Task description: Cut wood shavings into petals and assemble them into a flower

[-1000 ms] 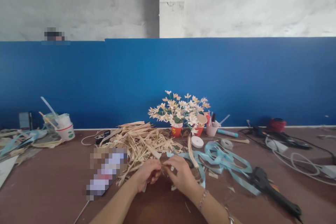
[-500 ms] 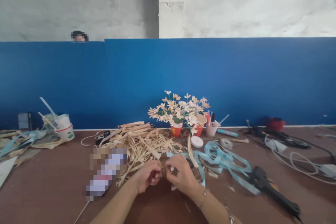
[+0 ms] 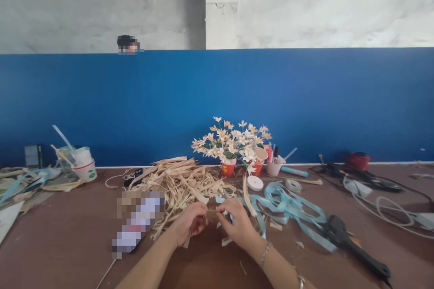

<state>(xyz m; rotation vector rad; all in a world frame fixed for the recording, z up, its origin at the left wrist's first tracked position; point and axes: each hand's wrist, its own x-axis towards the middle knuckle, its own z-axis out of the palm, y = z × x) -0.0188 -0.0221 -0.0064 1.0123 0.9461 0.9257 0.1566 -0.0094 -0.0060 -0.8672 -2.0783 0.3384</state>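
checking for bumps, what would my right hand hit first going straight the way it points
Probably the left hand; the right hand points toward it, though depth is unclear.

Blue partition point(image 3: 162, 99) before grey wall point(image 3: 101, 4); person's head point(image 3: 127, 44) above partition.

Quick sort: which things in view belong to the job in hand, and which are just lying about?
In the job:
left hand
right hand
thin strand between their fingers
dry strips, probably

Apparently just lying about:
blue ribbon
black tool
white disc
pen cup
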